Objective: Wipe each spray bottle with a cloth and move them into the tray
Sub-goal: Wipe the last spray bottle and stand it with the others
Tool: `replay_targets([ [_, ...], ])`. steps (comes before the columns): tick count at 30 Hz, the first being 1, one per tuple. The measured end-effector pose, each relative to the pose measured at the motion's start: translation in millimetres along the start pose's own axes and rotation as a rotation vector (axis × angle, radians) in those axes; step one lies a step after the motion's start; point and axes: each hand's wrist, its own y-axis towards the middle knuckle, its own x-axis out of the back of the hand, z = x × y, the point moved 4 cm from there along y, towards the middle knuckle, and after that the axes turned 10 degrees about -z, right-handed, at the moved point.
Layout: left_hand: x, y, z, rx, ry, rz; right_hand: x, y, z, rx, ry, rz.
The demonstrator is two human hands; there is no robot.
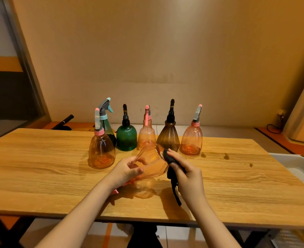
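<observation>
My left hand grips a clear orange spray bottle tipped on its side above the table, its base pointing away and its pink trigger head hidden under my wrist. My right hand holds a black cloth and presses it against the bottle's right side; the cloth's tail hangs down below my palm. Several other spray bottles stand in a row behind: an orange one, a teal-topped one, a green one, a pale orange one, a brown one and another orange one.
A white tray sits at the right end of the wooden table. Small wet spots mark the wood right of the bottles. A wall stands close behind the table, and a black handle pokes up at the back left.
</observation>
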Motion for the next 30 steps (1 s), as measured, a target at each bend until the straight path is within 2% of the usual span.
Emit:
replay_targets([
  [2, -3.4, -2.3, 1.6, 0.023, -0.002, 0.028, 0.1, 9.1, -4.8, -0.098, -0.005, -0.019],
  [4, -8.8, -4.1, 3.3, 0.026, 0.043, 0.068, -3.8, 16.7, -0.2, -0.092, -0.018, -0.001],
  [7, -10.2, -4.3, 4.0, 0.031, 0.064, 0.09, -11.6, 17.7, 15.5, 0.037, -0.074, 0.073],
  [11, -1.1, -0.4, 4.5, 0.034, 0.024, 0.004, -7.3, -1.5, 19.5, 0.211, -0.083, 0.083],
  [13, -2.3, -0.2, 2.1, 0.02, 0.044, 0.01, -2.0, -8.7, 12.6, 0.171, -0.044, 0.043],
  [18, -9.5, -1.8, 1.5, 0.046, 0.05, 0.074, -0.3, 14.9, -7.4, -0.121, -0.034, 0.014],
  [23, -10.0, -3.1, 3.8, 0.046, 0.087, 0.085, -9.3, 14.2, 16.6, 0.066, -0.097, 0.073],
  [26, -5.0, -1.6, 1.9, 0.054, 0.066, 0.04, -6.5, 5.9, 17.7, 0.129, -0.079, 0.069],
  [28, -4.7, -0.5, 0.4, 0.063, 0.073, 0.023, -2.7, 2.4, 11.1, 0.092, -0.052, 0.047],
  [30, -7.4, -1.1, 0.7, 0.072, 0.071, 0.04, -0.9, 5.1, 0.0, -0.022, -0.021, 0.03],
])
